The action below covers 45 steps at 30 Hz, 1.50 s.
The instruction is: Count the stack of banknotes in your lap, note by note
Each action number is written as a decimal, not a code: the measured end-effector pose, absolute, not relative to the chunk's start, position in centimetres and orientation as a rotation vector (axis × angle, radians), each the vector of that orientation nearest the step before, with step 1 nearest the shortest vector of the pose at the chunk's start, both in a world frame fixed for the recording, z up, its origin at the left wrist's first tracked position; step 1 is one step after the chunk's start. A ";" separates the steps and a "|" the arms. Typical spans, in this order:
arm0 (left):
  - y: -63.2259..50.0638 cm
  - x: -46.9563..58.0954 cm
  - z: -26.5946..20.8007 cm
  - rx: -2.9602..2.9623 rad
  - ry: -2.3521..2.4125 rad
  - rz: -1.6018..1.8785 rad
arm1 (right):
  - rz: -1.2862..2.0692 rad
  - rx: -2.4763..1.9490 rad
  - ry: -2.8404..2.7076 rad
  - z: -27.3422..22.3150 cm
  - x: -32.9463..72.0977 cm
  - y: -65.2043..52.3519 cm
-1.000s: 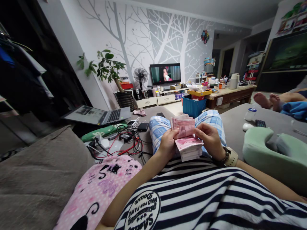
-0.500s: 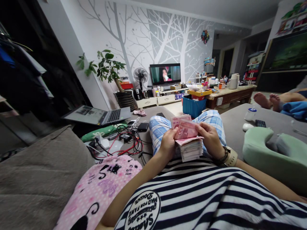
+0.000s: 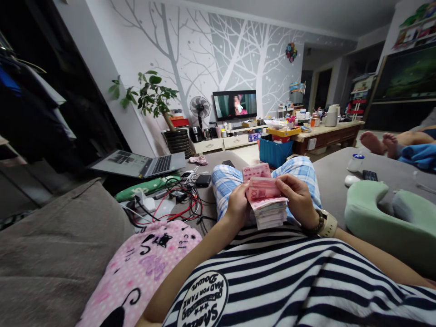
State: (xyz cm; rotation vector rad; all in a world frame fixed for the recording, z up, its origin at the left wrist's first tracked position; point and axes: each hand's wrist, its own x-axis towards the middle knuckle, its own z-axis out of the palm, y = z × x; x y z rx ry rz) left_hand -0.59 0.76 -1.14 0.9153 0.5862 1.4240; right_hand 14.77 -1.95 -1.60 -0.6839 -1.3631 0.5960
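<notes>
A thick stack of banknotes (image 3: 270,213) rests in my lap, its folded or layered edges facing me. My left hand (image 3: 238,202) is closed round the left side of the stack, thumb on top. Between thumb and fingers, my right hand (image 3: 298,197) pinches the right end of a red 100 banknote (image 3: 264,188) lifted at the top of the stack. Farther out, more red banknotes (image 3: 255,170) lie over the plaid trousers (image 3: 226,181), just beyond my hands. A watch and a bead bracelet are on my right wrist.
On the left are an open laptop (image 3: 139,164), tangled cables (image 3: 187,200) and a pink blanket (image 3: 146,268). A green neck pillow (image 3: 371,213), a white mouse (image 3: 352,180) and a remote (image 3: 370,175) lie right. Another person's feet (image 3: 378,143) rest beyond. A blue bin (image 3: 275,152) stands ahead.
The top red banknote has shifted slightly and lies flatter. My right hand's fingers have moved a little at its right end; my left hand stays round the stack.
</notes>
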 end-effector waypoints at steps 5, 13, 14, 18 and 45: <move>0.7 -0.6 -1.0 0.912 0.585 1.427 | 0.607 -0.685 -1.360 -1.6 14.8 -2.0; 0.6 -0.6 -1.0 0.874 0.560 1.408 | 0.587 -0.668 -1.363 -1.4 14.8 -2.3; 0.6 -0.6 -1.0 0.874 0.554 1.406 | 0.588 -0.667 -1.363 -1.4 14.8 -2.4; 0.2 -0.7 -0.7 0.909 0.531 1.406 | 0.595 -0.662 -1.384 -1.4 14.8 -2.5; 1.0 -0.8 -1.2 0.851 0.507 1.347 | 0.590 -0.681 -1.405 -1.2 14.8 -2.6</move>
